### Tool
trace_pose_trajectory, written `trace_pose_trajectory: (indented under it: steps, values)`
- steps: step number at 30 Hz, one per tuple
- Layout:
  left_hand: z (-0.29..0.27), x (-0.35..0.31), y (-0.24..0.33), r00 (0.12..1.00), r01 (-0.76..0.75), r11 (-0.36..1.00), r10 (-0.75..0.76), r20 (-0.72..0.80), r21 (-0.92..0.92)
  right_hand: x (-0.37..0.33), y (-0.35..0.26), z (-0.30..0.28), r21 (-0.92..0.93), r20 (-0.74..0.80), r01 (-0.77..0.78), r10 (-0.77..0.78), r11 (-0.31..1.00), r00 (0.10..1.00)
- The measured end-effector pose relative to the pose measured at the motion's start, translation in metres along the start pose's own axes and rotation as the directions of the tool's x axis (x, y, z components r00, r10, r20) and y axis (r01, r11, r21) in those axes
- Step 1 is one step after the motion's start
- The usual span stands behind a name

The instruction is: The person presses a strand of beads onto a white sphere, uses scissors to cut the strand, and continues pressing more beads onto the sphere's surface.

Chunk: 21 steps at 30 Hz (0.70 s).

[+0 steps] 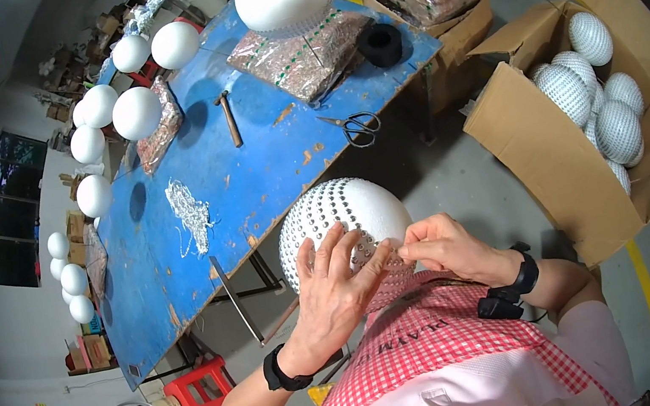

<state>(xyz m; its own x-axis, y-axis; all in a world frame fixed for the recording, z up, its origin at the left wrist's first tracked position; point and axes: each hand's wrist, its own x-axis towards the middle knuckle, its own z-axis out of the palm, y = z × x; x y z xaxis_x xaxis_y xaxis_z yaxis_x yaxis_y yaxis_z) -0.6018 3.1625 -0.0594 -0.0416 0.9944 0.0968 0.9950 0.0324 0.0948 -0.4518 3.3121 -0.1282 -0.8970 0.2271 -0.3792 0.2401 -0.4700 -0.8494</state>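
A large white foam ball (pixel 374 205) rests by my lap, at the near edge of the blue table. Rows of small silver studs cover its left side and part of its front, while the upper right is bare white. My left hand (pixel 333 289) holds the ball, fingers spread and curved over the studded face, thumb stretched toward the right. Close to that thumb, my right hand (pixel 446 248) has thumb and forefinger pinched together against the ball's front. Whatever is in the pinch is too small to make out. Black bands circle both wrists.
The blue table (pixel 209 179) bears scissors (pixel 360 127), a hammer (pixel 230 121), a silvery strand bundle (pixel 190 215), a black roll (pixel 379 45), a bead bag (pixel 300 56) and white balls. A cardboard box (pixel 546 162) of studded balls stands right; a red stool (pixel 201 387) stands lower left.
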Motion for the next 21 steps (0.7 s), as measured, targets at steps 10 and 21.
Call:
trace_pose_trajectory:
  steps: [10, 21]
  values:
    - [-0.003, 0.007, -0.007, 0.997, 0.067, 0.998, -0.067, -0.03, -0.01, -0.006, 0.016, -0.013, -0.098, -0.122, 0.06, -0.071, 0.993, 0.99]
    - [-0.005, 0.001, 0.004, 0.998, 0.004, 1.0, -0.004, 0.07, -0.013, -0.015, 0.012, -0.001, -0.643, -0.016, 0.481, -0.638, 0.596, 0.77]
